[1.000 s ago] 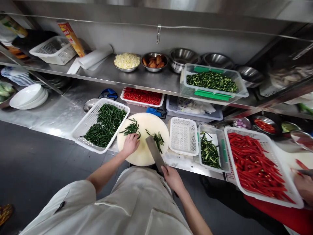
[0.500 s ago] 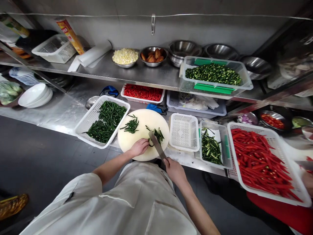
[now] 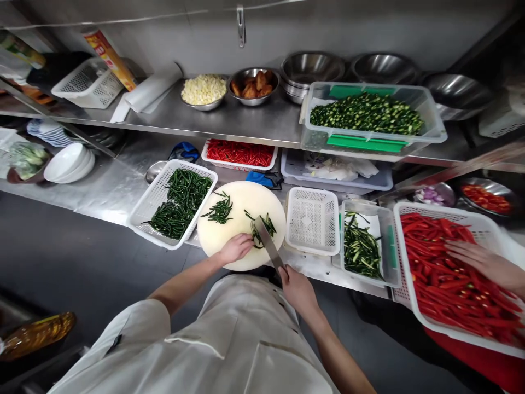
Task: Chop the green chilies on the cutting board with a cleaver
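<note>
A round white cutting board point(image 3: 221, 241) lies in front of me. My right hand point(image 3: 298, 289) is closed round the handle of a kitchen knife point(image 3: 269, 243), its blade slanting over the board's right half. Thin green chili peppers point(image 3: 268, 224) lie beside and partly behind the blade. On the board to the left of the knife, my left hand point(image 3: 237, 248) has its fingers bent together, holding a green chili pepper point(image 3: 257, 241) near the blade; the fingertips partly hide it. A second small pile of green chili peppers point(image 3: 220, 209) sits on the board's upper left.
Left of the board stands a white basket point(image 3: 141, 210) of green chilies. At right are an empty white basket point(image 3: 312, 219), a clear tub point(image 3: 391, 265) with cut green pieces, and a basket of red chilies point(image 3: 435, 279) with another person's hand point(image 3: 486, 262) in it. A shelf point(image 3: 262, 126) overhangs the back.
The knife and my right hand have shifted slightly right in view. My left hand stays close to the blade. Another person's hand has come over the red chilies.
</note>
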### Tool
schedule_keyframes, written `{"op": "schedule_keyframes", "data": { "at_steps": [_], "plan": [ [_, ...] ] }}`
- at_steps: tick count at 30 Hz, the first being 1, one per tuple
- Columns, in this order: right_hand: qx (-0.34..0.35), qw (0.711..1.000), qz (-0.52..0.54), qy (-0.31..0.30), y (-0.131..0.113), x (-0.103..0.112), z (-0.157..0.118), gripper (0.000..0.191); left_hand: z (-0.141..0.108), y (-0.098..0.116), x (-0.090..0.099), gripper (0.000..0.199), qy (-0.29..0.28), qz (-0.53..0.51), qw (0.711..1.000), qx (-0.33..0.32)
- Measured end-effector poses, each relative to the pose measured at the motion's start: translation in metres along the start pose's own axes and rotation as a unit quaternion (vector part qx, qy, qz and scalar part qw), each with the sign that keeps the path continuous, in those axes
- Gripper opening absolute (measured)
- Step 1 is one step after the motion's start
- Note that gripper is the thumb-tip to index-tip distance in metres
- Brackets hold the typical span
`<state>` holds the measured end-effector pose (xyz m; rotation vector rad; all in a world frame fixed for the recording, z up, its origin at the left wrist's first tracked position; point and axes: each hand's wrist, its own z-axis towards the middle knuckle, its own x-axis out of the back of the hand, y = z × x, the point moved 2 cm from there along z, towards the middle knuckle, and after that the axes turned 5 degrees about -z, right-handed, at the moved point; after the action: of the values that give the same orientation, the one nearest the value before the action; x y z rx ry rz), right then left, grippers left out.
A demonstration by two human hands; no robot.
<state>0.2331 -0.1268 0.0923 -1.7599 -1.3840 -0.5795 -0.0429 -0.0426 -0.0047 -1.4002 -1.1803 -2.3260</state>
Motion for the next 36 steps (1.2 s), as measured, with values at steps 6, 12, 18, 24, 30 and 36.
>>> {"op": "schedule_keyframes", "data": {
  "at_steps": [6,12,18,24,30,36],
  "plan": [
    [0.010,0.998,0.033,-0.044,0.001,-0.014,-0.001,0.041,-0.006,-0.002,0.002,0.030,-0.039,0.005,0.999,0.031],
    [0.017,0.998,0.024,-0.061,-0.006,-0.025,-0.006,0.042,-0.007,-0.003,0.001,0.030,-0.056,-0.024,0.997,0.045],
    [0.001,0.999,0.006,-0.047,-0.012,-0.027,-0.014,0.039,-0.006,-0.007,0.000,0.030,-0.043,-0.041,0.998,0.018],
    [-0.007,0.999,0.020,-0.046,-0.021,-0.021,-0.014,0.038,-0.005,-0.011,-0.007,0.030,-0.038,-0.072,0.997,0.017],
    [-0.019,0.997,0.071,-0.020,-0.049,-0.024,0.019,0.039,-0.001,-0.012,-0.012,0.030,-0.048,-0.088,0.995,0.006],
    [-0.034,0.988,0.143,0.037,-0.065,-0.008,0.051,0.042,-0.005,-0.016,0.003,0.027,-0.042,-0.072,0.996,-0.037]
  ]
}}
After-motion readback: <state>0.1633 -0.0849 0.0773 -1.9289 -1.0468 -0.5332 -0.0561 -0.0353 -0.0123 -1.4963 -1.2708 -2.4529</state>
